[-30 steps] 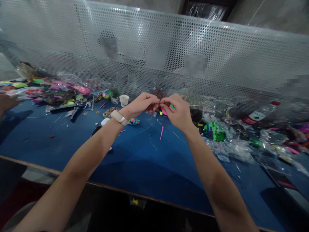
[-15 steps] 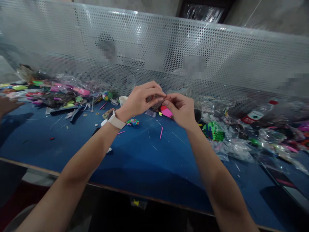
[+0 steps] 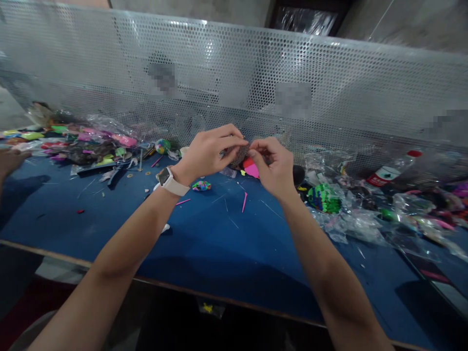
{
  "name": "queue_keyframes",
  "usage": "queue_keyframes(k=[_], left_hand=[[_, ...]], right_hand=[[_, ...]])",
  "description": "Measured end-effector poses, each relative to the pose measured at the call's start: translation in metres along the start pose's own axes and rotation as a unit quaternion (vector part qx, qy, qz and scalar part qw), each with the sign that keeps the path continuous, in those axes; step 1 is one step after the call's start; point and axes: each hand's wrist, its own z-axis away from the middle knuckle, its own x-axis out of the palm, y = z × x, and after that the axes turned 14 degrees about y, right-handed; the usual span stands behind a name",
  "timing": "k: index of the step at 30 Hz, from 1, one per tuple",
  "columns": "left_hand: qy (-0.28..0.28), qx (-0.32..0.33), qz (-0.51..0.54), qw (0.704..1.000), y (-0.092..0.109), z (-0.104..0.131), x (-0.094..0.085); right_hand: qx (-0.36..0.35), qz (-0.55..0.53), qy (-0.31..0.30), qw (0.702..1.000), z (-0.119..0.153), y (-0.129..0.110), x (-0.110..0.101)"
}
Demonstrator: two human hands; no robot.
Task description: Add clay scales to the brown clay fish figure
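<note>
A small dark speckled piece (image 3: 239, 155) with a pink tab (image 3: 251, 169) was held above the blue table (image 3: 204, 243), the left hand (image 3: 208, 152) and right hand (image 3: 274, 165) both pinching it with fingers closed. Clear plastic bags (image 3: 347, 222) held green pieces (image 3: 323, 199); a small white cup (image 3: 183, 151) sat behind, contents unseen.

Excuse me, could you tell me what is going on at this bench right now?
A person is working at a blue table, both hands raised above it. The left hand and right hand meet on a small dark speckled piece with a pink and red part under it, pinched between the fingertips. Loose pink slivers, a green bundle and clear plastic bags lie around. Another person's hand rests at the far left edge.
</note>
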Motion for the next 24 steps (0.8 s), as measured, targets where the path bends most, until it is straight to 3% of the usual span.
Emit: queue_keyframes(k=[4,9,14,21,24], left_hand=[[-0.02,0.003,0.006,1.0,-0.001,0.0,0.0],[-0.019,-0.037,0.01,0.999,0.0,-0.002,0.004],[-0.032,-0.086,0.037,0.995,0.005,-0.006,0.005],[-0.062,-0.208,0.108,0.97,0.008,-0.005,0.014],[-0.061,-0.236,0.159,0.957,0.009,-0.004,0.016]], right_hand=[[-0.032,0.028,0.002,0.999,0.001,0.002,0.0],[-0.106,0.09,-0.006,0.99,0.005,0.007,0.003],[-0.132,0.115,-0.006,0.985,0.007,0.011,0.003],[-0.077,0.11,-0.032,0.99,0.006,0.01,0.001],[-0.051,0.102,-0.011,0.993,0.005,0.008,0.001]])
